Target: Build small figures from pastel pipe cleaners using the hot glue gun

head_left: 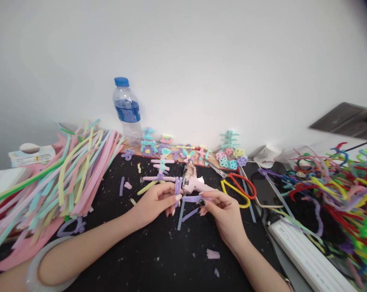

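Observation:
My left hand [159, 199] pinches a folded purple pipe cleaner [190, 199], with its upright loops standing above the thumb. My right hand [224, 209] is closed on the stretch that runs sideways from those loops. Just behind both hands lies a pink glue gun [197, 185]. Beneath the fingers, a flat grey-blue strip [181, 217] and a short purple piece [190, 214] rest on the black mat [159, 259]. A pastel figure of bound pipe cleaners [162, 167] lies behind my left hand.
Pastel pipe cleaners [89, 170] heap at left, brighter ones [347, 194] at right. Scissors [242, 184] with red and yellow handles lie right of the glue gun. Near the wall stand a bottle [127, 109] and paper cup [267, 156]. A white power strip [307, 255] sits at right.

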`<act>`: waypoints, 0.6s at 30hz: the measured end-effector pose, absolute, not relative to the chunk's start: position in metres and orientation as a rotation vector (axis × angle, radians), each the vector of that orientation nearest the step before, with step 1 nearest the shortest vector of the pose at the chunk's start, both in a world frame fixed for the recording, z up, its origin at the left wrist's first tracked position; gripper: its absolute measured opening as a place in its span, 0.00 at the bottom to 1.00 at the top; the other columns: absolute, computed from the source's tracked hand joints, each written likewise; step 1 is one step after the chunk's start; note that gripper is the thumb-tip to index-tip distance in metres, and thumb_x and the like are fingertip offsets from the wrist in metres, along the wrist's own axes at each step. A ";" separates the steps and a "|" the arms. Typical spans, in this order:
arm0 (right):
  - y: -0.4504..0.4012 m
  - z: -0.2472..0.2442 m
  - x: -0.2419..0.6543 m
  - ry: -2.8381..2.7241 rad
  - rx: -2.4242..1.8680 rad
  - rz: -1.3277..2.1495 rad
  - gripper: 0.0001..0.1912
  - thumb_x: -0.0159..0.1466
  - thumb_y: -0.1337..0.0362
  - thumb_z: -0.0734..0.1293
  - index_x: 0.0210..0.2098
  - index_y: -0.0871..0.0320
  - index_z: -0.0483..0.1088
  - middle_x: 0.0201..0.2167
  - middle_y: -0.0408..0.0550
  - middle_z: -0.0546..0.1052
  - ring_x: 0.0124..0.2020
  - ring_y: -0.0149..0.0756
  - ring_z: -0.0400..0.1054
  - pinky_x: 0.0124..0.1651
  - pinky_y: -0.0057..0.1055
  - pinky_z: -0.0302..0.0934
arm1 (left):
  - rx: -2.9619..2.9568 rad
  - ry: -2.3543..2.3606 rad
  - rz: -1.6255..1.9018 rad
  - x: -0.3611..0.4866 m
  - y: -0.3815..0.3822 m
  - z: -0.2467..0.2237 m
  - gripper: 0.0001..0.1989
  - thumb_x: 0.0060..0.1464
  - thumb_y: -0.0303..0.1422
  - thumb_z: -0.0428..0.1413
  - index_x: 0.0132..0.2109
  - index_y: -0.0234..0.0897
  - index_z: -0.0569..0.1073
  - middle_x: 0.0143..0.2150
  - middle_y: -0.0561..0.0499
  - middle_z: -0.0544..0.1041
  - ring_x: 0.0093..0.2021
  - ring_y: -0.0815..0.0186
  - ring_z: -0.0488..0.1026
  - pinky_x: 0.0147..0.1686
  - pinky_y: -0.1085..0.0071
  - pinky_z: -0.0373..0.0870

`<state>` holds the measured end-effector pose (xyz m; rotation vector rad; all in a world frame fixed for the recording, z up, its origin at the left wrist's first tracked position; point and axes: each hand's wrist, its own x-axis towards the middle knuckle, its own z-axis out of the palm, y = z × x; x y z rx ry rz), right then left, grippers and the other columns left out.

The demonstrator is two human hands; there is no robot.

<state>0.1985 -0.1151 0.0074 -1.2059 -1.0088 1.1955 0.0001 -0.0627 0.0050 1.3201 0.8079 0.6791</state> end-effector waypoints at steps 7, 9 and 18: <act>-0.122 0.004 0.190 -1.436 -1.351 1.168 0.06 0.55 0.62 0.70 0.31 0.58 0.76 0.19 0.43 0.76 0.17 0.31 0.69 0.23 0.27 0.64 | 1.267 0.711 0.540 0.001 -0.068 0.010 0.10 0.53 0.37 0.57 0.33 0.34 0.69 0.23 0.55 0.73 0.22 0.70 0.74 0.24 0.74 0.71; -0.125 0.005 0.190 -1.614 -1.353 1.066 0.06 0.59 0.61 0.68 0.31 0.56 0.75 0.19 0.43 0.75 0.18 0.30 0.67 0.23 0.27 0.62 | 1.257 0.702 0.539 0.001 -0.068 0.008 0.11 0.53 0.38 0.57 0.32 0.34 0.68 0.22 0.55 0.74 0.23 0.69 0.74 0.25 0.74 0.72; -0.127 0.009 0.192 -1.441 -1.298 1.117 0.09 0.66 0.58 0.60 0.33 0.55 0.66 0.24 0.42 0.72 0.20 0.29 0.62 0.24 0.26 0.59 | 1.341 0.845 0.582 0.002 -0.068 0.004 0.09 0.52 0.35 0.57 0.30 0.34 0.67 0.21 0.57 0.72 0.20 0.70 0.73 0.22 0.76 0.69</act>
